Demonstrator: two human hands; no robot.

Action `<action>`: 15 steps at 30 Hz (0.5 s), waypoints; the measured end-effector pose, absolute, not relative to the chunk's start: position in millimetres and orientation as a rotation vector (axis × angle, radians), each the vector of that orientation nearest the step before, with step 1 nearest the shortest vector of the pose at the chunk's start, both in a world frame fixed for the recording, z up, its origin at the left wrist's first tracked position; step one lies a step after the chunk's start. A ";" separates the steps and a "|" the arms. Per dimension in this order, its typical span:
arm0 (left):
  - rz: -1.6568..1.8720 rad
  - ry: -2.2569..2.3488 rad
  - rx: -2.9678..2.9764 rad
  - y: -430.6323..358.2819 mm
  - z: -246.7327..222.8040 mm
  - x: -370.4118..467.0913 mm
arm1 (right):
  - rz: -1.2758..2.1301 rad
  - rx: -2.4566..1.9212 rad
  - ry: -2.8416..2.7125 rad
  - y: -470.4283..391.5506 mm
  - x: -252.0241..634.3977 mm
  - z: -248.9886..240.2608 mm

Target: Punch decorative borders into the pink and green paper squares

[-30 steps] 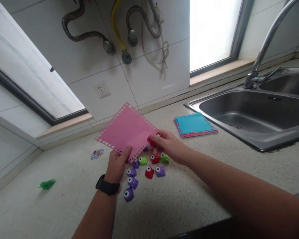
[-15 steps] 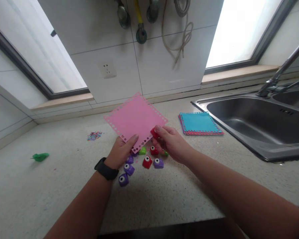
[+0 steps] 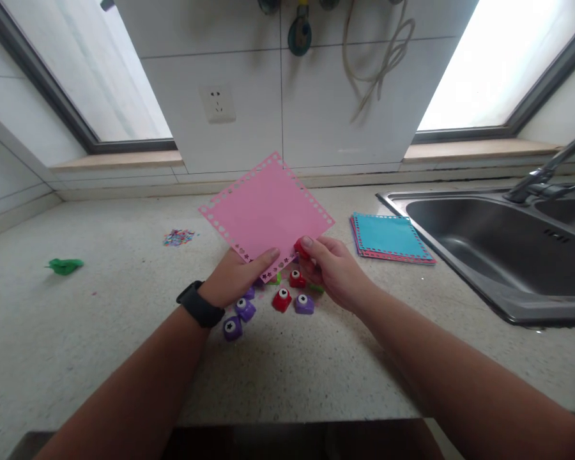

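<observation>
My left hand (image 3: 243,271) grips the lower left edge of a pink paper (image 3: 271,207), thumb on top. The sheet is tilted up, with small shapes punched along its edges. My right hand (image 3: 333,265) pinches a red punch (image 3: 301,248) at the paper's lower right edge. Below the sheet, on the counter, lie several small craft punches: a red one (image 3: 282,299), another red one (image 3: 296,278), a purple one (image 3: 304,304) and more purple ones (image 3: 232,328) by my left wrist. Green ones are partly hidden by the paper and my right hand.
A stack of punched sheets, blue on top (image 3: 390,236), lies right of my hands, beside a steel sink (image 3: 489,249). Paper confetti (image 3: 178,237) and a green object (image 3: 65,266) lie on the left of the counter (image 3: 124,319). A tiled wall stands behind.
The camera view has shifted. The red punch in my right hand now sits against the pink paper's edge with less of it showing. Both hands keep their holds.
</observation>
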State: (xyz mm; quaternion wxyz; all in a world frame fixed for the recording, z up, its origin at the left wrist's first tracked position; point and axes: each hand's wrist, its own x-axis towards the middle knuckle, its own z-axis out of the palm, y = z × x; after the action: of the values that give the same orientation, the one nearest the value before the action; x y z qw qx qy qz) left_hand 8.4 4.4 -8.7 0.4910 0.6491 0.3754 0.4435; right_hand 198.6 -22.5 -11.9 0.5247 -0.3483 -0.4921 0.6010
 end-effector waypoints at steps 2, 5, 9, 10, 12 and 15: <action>1.080 0.924 1.570 4.6 -9.7 8.6 | 1.418 -0.849 -1.182 -22.2 197.5 -13.0; 1.068 0.945 1.556 4.6 -11.1 8.7 | 1.411 -0.855 -1.181 -22.0 196.4 -13.8; 1.050 0.946 1.565 2.9 -9.8 8.5 | 1.396 -0.837 -1.188 -21.8 196.2 -13.9; 1.038 0.947 1.577 2.1 -8.7 8.4 | 1.383 -0.833 -1.194 -21.8 196.2 -13.9; 1.006 0.945 1.613 0.5 -6.3 8.3 | 1.359 -0.832 -1.203 -21.7 196.0 -14.0; 0.952 0.944 1.667 -0.5 -3.9 7.7 | 1.348 -0.834 -1.203 -21.3 195.6 -14.7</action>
State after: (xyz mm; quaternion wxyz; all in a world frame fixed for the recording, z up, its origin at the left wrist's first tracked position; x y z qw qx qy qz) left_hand 7.7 -0.5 -3.9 0.4807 0.6834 0.3869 0.3902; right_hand 195.6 -21.3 -14.7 0.5446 -0.3516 -0.5071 0.5681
